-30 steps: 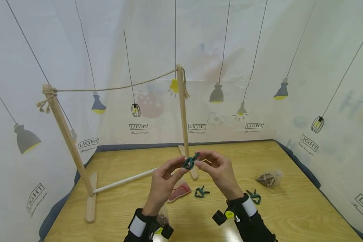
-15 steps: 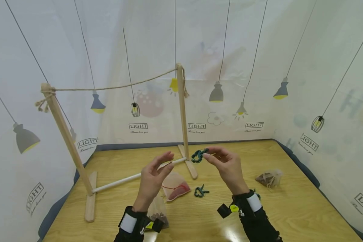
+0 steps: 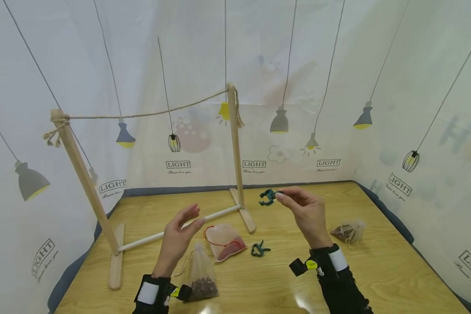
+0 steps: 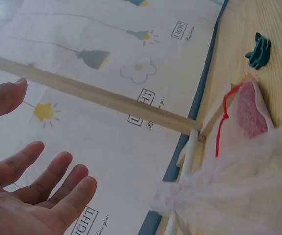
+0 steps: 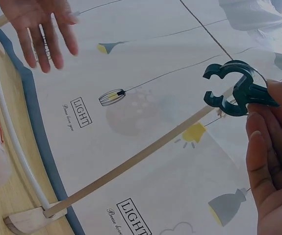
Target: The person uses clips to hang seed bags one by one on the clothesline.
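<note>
My right hand (image 3: 307, 218) pinches a dark green plastic spring clip (image 3: 267, 197) between thumb and fingers, above the table. In the right wrist view the clip (image 5: 236, 93) has its handles squeezed and its two curved jaws spread apart, with nothing between them. My left hand (image 3: 178, 237) holds nothing. Its fingers are relaxed and apart, and it overlaps the white rod (image 3: 143, 241) in the head view. Another green clip (image 3: 260, 249) lies on the table between the hands. Nearby are a mesh pouch with pinkish-red filling (image 3: 225, 244) and a pouch with brown bits (image 3: 203, 285).
A wooden stand with a left post (image 3: 84, 179) and a right post (image 3: 235, 148) carries a slack rope (image 3: 149, 114). A third pouch, brown-filled (image 3: 347, 231), lies to the right on the wooden table (image 3: 396, 270). A printed curtain (image 3: 318, 65) encloses the table.
The left hand has let go of the clip and moved left and down. The right hand has carried the clip rightward and up, and its jaws have spread. Both near pouches now show.
</note>
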The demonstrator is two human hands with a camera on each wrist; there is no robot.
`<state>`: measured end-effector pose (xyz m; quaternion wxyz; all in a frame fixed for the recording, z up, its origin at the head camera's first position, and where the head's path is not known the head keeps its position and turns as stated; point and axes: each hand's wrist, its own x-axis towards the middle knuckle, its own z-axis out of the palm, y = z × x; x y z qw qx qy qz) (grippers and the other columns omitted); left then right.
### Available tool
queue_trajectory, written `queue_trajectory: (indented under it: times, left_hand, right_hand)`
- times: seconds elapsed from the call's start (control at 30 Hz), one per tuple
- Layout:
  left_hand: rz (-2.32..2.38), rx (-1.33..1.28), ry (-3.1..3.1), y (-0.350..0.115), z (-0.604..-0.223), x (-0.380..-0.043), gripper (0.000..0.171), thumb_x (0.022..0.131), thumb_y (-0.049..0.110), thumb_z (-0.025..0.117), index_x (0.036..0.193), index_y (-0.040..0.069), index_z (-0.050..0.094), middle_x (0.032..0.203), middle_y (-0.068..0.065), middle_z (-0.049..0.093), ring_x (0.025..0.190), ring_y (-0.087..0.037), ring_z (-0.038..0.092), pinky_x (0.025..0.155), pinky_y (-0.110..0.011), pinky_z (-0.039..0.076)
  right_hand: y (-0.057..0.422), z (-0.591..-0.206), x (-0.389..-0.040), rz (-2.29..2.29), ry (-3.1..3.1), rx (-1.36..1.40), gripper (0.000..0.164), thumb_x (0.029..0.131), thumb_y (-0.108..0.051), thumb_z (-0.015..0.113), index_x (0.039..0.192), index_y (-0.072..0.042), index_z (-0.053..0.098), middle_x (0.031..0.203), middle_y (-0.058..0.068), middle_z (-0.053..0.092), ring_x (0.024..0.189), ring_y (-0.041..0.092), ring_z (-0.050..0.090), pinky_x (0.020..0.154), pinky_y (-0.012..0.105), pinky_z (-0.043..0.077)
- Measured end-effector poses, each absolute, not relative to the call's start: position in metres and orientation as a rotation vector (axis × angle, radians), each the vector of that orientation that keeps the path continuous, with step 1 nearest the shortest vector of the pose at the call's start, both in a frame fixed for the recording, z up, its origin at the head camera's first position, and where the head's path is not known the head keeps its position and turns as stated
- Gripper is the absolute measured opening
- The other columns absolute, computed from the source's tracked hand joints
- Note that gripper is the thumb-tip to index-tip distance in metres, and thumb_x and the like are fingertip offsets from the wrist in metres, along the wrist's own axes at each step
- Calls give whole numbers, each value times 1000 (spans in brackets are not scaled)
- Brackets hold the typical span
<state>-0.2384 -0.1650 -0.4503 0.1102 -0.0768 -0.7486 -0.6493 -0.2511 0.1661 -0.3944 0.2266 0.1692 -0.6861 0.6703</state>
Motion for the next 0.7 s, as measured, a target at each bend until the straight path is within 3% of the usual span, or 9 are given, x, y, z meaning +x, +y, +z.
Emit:
queue_trajectory:
  times: [0.33,0.53,0.7]
  left_hand:
    - [-1832,78,-2504,-189,-483,-232,70,91,42,78,149,14,52,145,-15,58,133,-33,57,105,-46,55]
    - [-1930,188,-2605,-195,-501,-225,77,90,41,79,151,6,48,140,-22,61,127,-39,62,97,-45,59]
    - [-1996,186,-2625,-194,-512,-221,69,89,28,81,145,-1,54,127,-23,67,109,-29,70,87,-43,62]
  right_hand:
    - [174,-395,-252,1856,-1863,406,17,91,-3,77,104,6,74,92,-8,77,82,8,72,77,22,59]
    - [178,-395,-252,1882,-1845,404,18,91,-2,76,105,8,73,93,-7,77,83,9,72,78,22,60]
    - [180,-396,-252,1905,-1802,431,17,90,1,75,104,11,72,94,-5,78,82,8,72,76,21,60]
